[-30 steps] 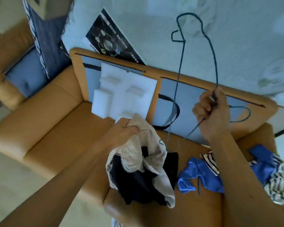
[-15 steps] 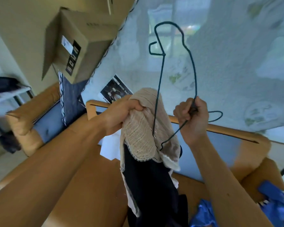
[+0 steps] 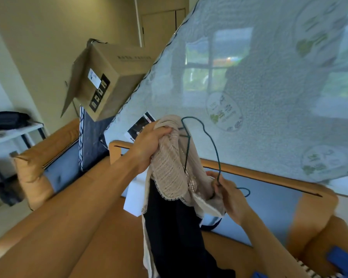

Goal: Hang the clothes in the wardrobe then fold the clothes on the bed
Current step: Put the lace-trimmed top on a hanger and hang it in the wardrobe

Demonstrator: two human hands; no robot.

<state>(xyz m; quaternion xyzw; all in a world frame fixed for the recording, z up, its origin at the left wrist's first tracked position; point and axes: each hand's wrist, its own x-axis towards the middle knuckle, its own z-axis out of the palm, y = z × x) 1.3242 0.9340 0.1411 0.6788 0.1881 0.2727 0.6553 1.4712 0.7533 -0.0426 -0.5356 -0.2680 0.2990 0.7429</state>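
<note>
My left hand (image 3: 151, 141) grips the bunched top of a beige lace garment (image 3: 171, 173), which hangs down with a dark navy lining (image 3: 173, 233) showing below. My right hand (image 3: 227, 195) pinches a thin dark-green wire hanger (image 3: 211, 141) just right of the garment. One end of the hanger sits against the cloth near my left fingers; whether it is inside the garment I cannot tell. Blue and striped clothes (image 3: 340, 261) lie at the bottom right on the bed frame.
A tan leather bed frame (image 3: 269, 177) with blue panels lies below. A plastic-wrapped mattress (image 3: 269, 87) leans behind it. A cardboard box (image 3: 107, 79) sits up left, a white foam block (image 3: 133, 197) behind the garment, and a white shelf (image 3: 12, 133) with dark items at far left.
My left hand lifted the beige garment from the bed frame up to chest height. My right hand lowered the hanger and brought it against the garment. The view tilted up.
</note>
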